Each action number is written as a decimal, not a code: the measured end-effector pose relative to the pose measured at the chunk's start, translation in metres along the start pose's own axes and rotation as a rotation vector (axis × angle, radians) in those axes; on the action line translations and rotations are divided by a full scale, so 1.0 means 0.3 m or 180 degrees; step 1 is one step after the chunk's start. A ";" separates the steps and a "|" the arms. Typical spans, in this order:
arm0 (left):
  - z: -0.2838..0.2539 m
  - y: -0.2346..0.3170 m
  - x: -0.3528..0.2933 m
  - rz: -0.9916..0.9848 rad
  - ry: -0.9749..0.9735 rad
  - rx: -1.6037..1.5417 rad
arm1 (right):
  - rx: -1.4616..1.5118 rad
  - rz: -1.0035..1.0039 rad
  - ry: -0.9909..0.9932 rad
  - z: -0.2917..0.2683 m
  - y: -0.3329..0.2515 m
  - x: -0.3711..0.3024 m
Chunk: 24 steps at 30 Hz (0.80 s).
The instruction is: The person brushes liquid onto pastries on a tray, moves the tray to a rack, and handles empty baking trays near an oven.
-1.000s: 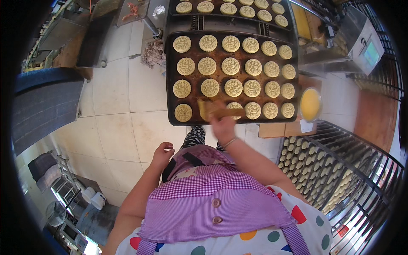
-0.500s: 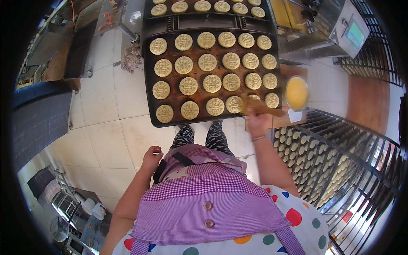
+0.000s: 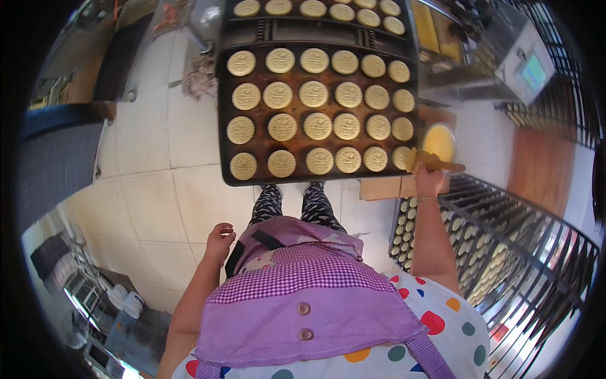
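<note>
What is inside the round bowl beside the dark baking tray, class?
The bowl holds a smooth yellow liquid. The right hand holds a brush at its near rim, covering part of it. The bowl's bottom is hidden by the liquid.

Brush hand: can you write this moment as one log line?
right hand grips brush | brush over yellow bowl beside pastry tray | left hand empty at apron

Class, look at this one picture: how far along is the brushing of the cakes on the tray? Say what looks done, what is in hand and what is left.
Done: cannot tell; no cake on the tray looks clearly glazed. In hand: the right hand holds a brush by the bowl of yellow liquid at the tray's right edge; the left hand hangs empty. Left: possibly the second tray behind.
</note>
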<state>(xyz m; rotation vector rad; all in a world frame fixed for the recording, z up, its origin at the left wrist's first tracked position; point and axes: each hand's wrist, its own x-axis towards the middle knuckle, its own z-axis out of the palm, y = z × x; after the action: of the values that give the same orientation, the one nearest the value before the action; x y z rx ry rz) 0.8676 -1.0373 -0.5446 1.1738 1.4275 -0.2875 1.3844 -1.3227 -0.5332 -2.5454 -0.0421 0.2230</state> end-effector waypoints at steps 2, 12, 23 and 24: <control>-0.015 -0.016 -0.008 0.0038 0.0082 -0.0151 | 0.0512 -0.0211 -0.0162 0.105 -0.030 -0.051; -0.064 -0.039 -0.039 0.0072 0.0346 -0.0700 | -0.0092 -0.2974 -0.3171 0.596 -0.995 -0.731; -0.074 -0.208 -0.079 -0.0386 0.0694 -0.1157 | -0.1074 -0.3825 -0.1909 0.858 -1.233 -0.425; -0.068 -0.201 -0.081 -0.0397 0.0713 -0.1197 | -0.1141 -0.3498 -0.2027 0.862 -1.346 -0.343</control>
<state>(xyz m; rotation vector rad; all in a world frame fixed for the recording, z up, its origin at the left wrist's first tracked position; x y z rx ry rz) 0.8038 -1.0610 -0.5455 0.8288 1.6682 0.0311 1.2469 -0.8526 -0.5060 -2.2626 -1.7618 0.5828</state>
